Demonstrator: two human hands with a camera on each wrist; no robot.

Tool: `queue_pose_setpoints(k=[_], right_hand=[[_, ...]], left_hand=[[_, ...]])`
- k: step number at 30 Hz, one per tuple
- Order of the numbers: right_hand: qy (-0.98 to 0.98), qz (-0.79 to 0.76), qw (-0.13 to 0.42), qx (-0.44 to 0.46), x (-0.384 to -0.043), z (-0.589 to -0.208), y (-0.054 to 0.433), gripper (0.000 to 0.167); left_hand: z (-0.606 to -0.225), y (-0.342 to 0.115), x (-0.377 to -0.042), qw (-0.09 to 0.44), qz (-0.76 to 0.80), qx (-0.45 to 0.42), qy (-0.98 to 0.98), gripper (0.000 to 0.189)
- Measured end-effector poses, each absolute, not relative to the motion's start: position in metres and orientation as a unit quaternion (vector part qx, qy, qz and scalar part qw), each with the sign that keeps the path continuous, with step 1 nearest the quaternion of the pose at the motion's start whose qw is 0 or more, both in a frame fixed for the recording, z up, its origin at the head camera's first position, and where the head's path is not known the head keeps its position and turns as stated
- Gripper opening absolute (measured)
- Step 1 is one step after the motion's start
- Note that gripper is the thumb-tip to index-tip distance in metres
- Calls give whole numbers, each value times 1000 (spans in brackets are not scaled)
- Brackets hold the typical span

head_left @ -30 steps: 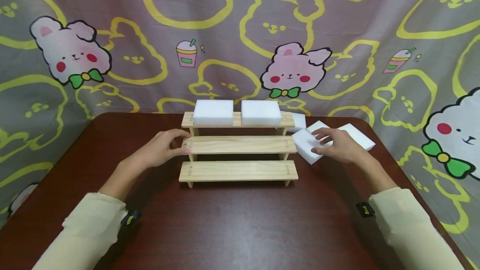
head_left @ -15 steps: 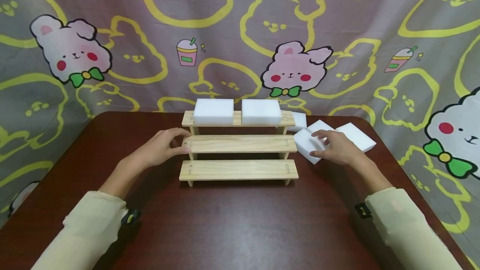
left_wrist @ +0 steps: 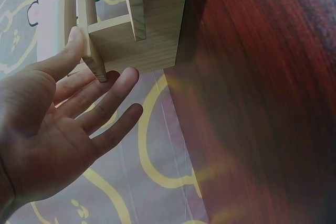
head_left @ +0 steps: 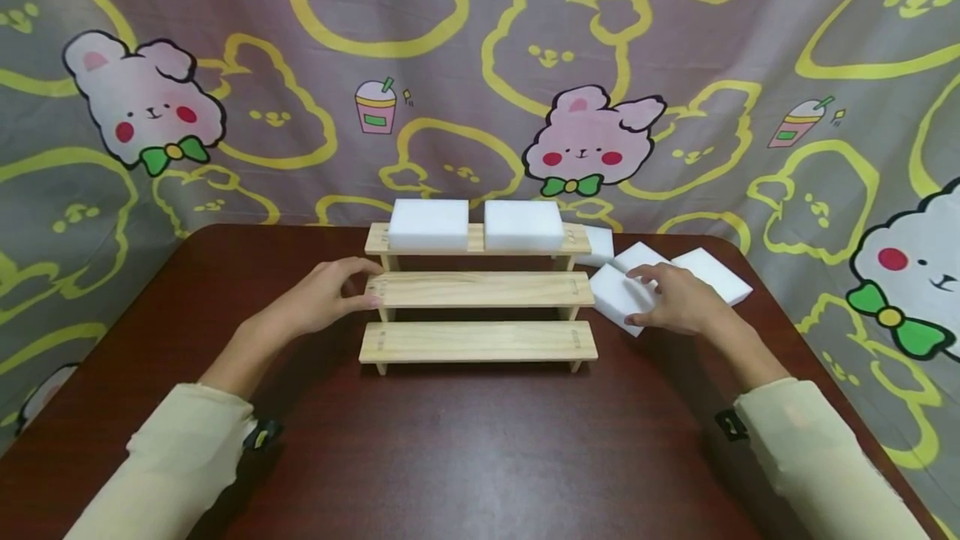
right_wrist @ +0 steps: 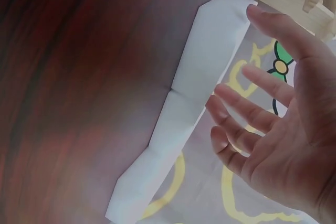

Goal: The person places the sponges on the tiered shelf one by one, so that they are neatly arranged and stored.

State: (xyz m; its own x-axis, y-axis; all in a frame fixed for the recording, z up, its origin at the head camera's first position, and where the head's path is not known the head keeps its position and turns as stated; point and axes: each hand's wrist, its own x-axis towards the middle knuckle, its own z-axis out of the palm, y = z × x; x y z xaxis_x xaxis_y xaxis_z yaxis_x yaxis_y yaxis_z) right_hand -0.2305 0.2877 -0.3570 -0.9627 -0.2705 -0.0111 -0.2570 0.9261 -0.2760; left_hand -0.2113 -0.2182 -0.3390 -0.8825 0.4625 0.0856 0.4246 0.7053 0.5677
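A three-step wooden display stand (head_left: pixel 480 342) stands on the table, two white foam blocks (head_left: pixel 428 223) side by side on its top step. My left hand (head_left: pixel 330 294) holds the left end of the middle step. In the left wrist view the thumb lies on the board (left_wrist: pixel 93 59), the other fingers reaching past its end. To the right of the stand, my right hand (head_left: pixel 678 298) spans a tilted foam block (head_left: pixel 618 294) between thumb and fingers. The right wrist view shows the thumb at a corner of that block (right_wrist: pixel 210 45); its far side is partly hidden.
More white foam blocks lie behind and beside the right hand: one at the back (head_left: pixel 639 255), another farther right (head_left: pixel 712 275), and one partly hidden behind the stand (head_left: pixel 598 245). A patterned curtain (head_left: pixel 465 40) rises behind the dark wooden table (head_left: pixel 480 448).
The right hand and the foam block at its fingers have shifted slightly right and toward me, the block turning a little. The left hand and the stand have stayed in place.
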Motion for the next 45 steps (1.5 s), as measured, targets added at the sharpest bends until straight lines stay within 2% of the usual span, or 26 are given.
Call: queue_pose_setpoints(k=[6, 13, 24, 45], right_hand=[[981, -131, 46, -133, -229, -358, 289, 76], [979, -121, 46, -156, -227, -359, 290, 77], [972, -149, 45, -175, -224, -351, 300, 64], [959, -197, -7, -203, -218, -339, 316, 60]], left_hand=[[-340, -218, -211, 32, 300, 240, 923, 44], [-338, -218, -210, 34, 300, 238, 923, 45], [-339, -218, -211, 33, 303, 244, 921, 46], [-340, -219, -212, 22, 302, 250, 920, 43]])
